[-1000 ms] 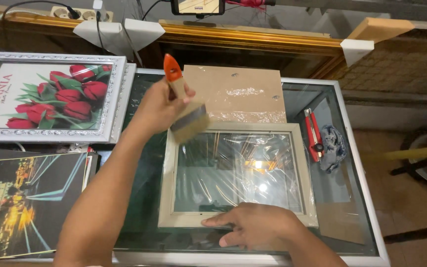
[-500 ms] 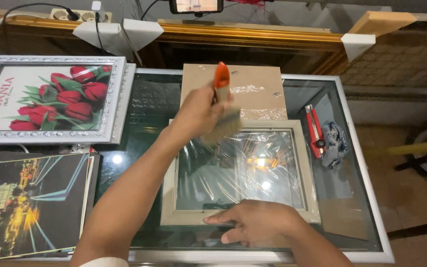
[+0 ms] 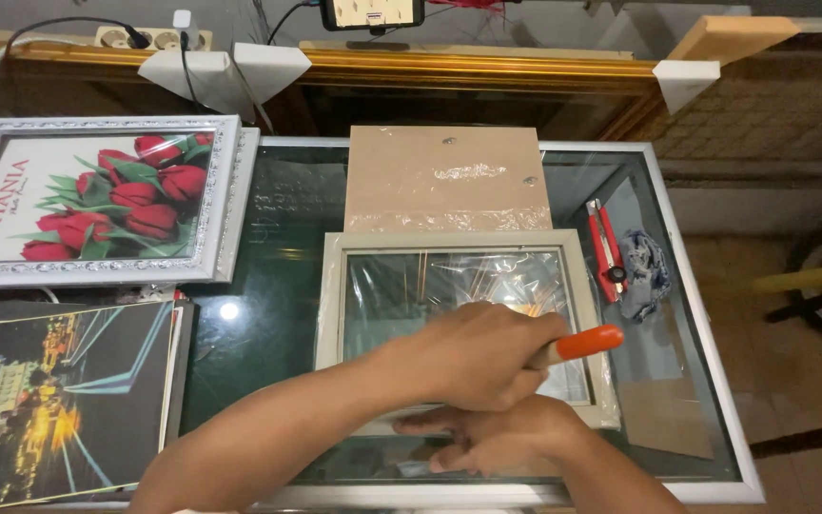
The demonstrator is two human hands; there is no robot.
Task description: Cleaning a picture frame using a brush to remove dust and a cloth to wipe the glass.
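My left hand point(image 3: 473, 357) has its grip pressed tight around a brush with an orange handle point(image 3: 589, 342); the handle tip sticks out to the right, the bristles are hidden under my hand so can't say where they touch; my right hand point(image 3: 497, 438) lies flat with fingers spread on the bottom edge of the pale picture frame point(image 3: 333, 286), holding nothing; the frame sits flat in the middle of the glass-topped bench point(image 3: 273, 314) and holds a glass pane with crinkly clear film point(image 3: 449, 281) over it; a brown backing board point(image 3: 444, 176) lies just behind the frame, touching its top edge; red utility knife point(image 3: 606, 249) and a crumpled blue-white rag point(image 3: 646, 269) sit to the right; off to the left, a silver frame with a tulip print point(image 3: 97, 195) inside, and a night city print point(image 3: 49, 400) below it.
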